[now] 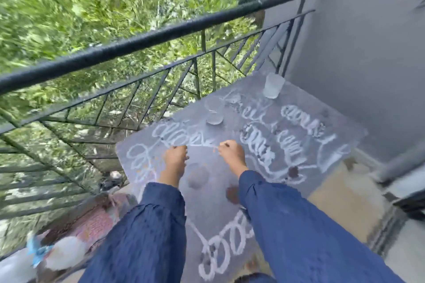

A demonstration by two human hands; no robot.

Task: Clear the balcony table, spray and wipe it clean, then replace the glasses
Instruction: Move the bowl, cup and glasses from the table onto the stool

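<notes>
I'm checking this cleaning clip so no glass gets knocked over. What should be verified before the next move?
1. Near glass off the table: not ok, it stands on it.
2. Far glass off: not ok, it stands near the far corner.
3. Left hand and right hand free: ok, fingers curled, nothing visibly held.
4. Glasses empty: cannot tell, blurred.
5. Spray and cloth at hand: cannot tell, none clearly seen.
6. Surface clean: not ok, white scribbles and brown stains.

White looping scrawls (294, 111) are spread over the table (200, 158), edge to edge, but no word, number or brand can be read.
</notes>
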